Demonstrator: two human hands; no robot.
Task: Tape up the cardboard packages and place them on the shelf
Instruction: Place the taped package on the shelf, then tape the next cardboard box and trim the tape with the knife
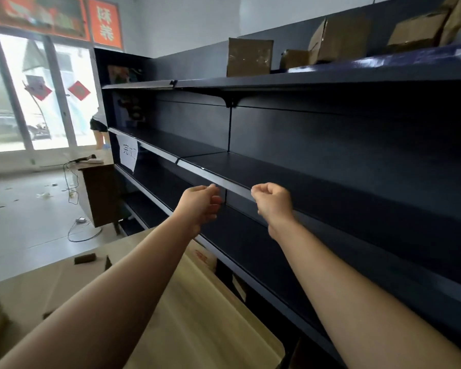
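Empty hands all round here. The person's right hand (273,202) is balled into a tight fist. The left hand (200,203) has its fingers curled in too, a bit blurry, and nothing shows in either one. Both hover just in front of the pale front edge of the middle board of the dark blue metal shelf unit (277,179), side by side, near each other but apart. The brown taped cardboard packages (249,58) sit up on the top board, far and to the right: one upright box at the left end, a small one just beside it, then bigger tilted ones further right. Low and near on the left lie flat tan cardboard sheets (64,288) with a small dark brown lump (84,259) on them, too small to tell what it is. Further left a white paper sign (128,154) hangs off the shelf edge. Just past it is a dark wooden desk (101,193), and another person (99,123) stands by the far glass door (37,97).
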